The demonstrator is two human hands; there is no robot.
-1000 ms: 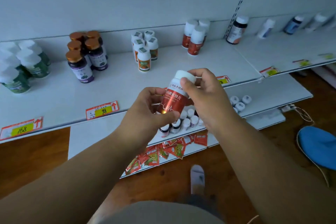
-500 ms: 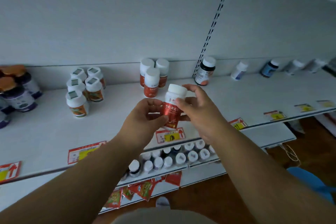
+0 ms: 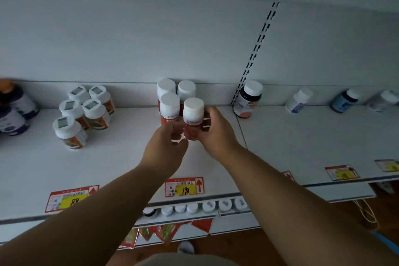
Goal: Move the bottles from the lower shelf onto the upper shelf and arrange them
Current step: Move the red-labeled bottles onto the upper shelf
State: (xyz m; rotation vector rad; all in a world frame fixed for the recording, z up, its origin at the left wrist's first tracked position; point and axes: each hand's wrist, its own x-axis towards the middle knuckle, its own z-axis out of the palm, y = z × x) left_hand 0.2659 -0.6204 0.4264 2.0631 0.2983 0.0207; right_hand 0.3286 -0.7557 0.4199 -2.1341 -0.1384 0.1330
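Observation:
A red bottle with a white cap (image 3: 192, 114) stands upright over the upper shelf (image 3: 121, 164), held between my left hand (image 3: 167, 142) and my right hand (image 3: 216, 130). It sits just right of three matching red bottles (image 3: 169, 104) grouped against the back wall. Whether its base touches the shelf is hidden by my fingers. Below the shelf's front edge, a row of white-capped bottles (image 3: 194, 207) shows on the lower shelf.
Several orange-labelled white bottles (image 3: 84, 114) stand to the left, dark bottles (image 3: 15, 110) at the far left. A dark bottle (image 3: 248, 99) and others (image 3: 299, 100) line the back on the right. Price tags (image 3: 184, 187) mark the front edge.
Both hands carried the red bottle forward and down over the upper shelf, beside the three matching bottles. The camera has tilted upward.

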